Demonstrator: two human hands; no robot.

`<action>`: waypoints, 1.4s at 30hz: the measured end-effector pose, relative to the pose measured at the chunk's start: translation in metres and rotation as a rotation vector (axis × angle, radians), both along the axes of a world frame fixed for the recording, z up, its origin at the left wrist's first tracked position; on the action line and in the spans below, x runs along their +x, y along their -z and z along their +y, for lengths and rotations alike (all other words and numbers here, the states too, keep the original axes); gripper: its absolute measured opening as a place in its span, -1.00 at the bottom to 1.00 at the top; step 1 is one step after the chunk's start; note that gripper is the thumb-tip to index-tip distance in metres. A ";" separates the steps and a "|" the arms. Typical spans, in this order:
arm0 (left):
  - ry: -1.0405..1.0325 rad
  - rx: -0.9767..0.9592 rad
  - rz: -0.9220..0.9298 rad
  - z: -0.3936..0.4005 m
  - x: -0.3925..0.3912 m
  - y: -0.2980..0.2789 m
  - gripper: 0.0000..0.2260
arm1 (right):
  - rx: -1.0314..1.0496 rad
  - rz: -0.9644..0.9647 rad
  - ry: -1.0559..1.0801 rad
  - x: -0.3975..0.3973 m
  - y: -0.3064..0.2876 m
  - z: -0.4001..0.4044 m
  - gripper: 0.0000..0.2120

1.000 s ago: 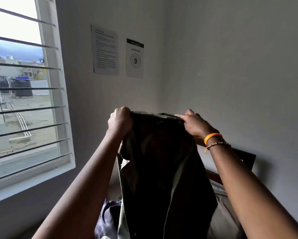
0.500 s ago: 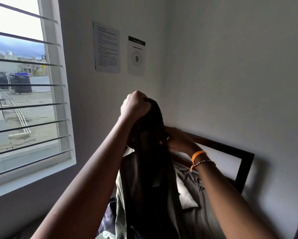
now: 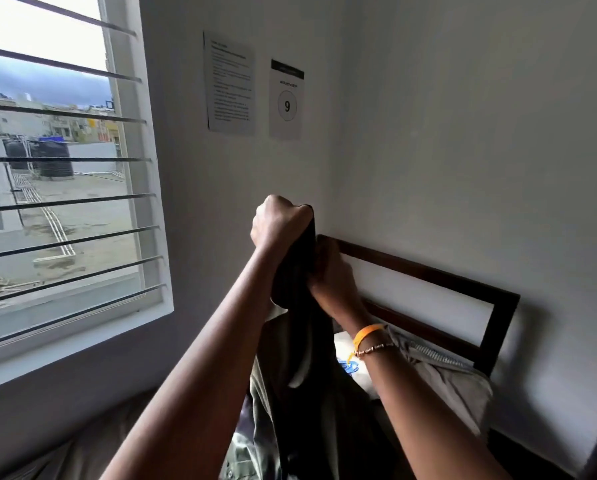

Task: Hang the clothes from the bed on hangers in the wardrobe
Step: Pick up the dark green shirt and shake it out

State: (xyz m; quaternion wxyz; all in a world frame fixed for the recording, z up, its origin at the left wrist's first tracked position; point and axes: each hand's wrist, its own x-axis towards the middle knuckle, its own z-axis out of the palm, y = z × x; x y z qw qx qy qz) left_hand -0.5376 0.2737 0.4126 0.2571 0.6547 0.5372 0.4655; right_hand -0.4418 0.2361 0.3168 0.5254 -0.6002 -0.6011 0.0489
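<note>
Dark fabric forms the garment (image 3: 302, 337) held up in front of the camera, gathered into a narrow vertical bundle. Its long axis runs top to bottom: the upper end sits in the left hand (image 3: 279, 221) and the free length hangs straight down toward the bed (image 3: 459, 379) below. Lower down, paler olive-green parts of the cloth show at its edges.

The left hand is closed into a fist around the top of the garment, knuckles facing the camera, arm extended upward. The right hand (image 3: 333, 284) is just below and to the right of the left, its fingers curled against the side of the bundle; it appears to grip the cloth, though the fingertips are hidden behind the fabric. The two hands are close together, one above the other. The right wrist carries an orange band (image 3: 368, 332) and a thin beaded bracelet (image 3: 375, 348).

The garment hangs above the head end of the bed, in front of the dark wooden headboard (image 3: 428, 271), which stands against the right wall. Other clothes, light grey-beige in colour, lie crumpled on the bed beside a white item with blue print (image 3: 349, 362).

A barred window (image 3: 61, 174) occupies the left wall. Two printed sheets are fixed to the wall beyond it; the right sheet (image 3: 286, 98) shows the numeral 9 inside a circle.
</note>
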 end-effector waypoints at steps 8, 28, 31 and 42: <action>0.068 -0.153 -0.035 -0.002 -0.033 0.018 -0.81 | -0.586 -0.166 0.163 0.045 0.082 -0.024 -0.76; 0.565 0.056 -0.835 -0.163 -0.049 -0.090 -0.76 | 0.418 0.407 -0.126 0.047 -0.196 -0.199 -0.81; 0.567 0.268 -0.929 -0.201 -0.054 -0.095 -0.85 | 0.597 0.382 -0.132 0.032 -0.190 -0.229 -0.84; 0.267 0.544 -0.651 -0.177 -0.069 -0.063 -0.55 | 0.439 0.368 -0.050 -0.003 -0.138 -0.193 -0.77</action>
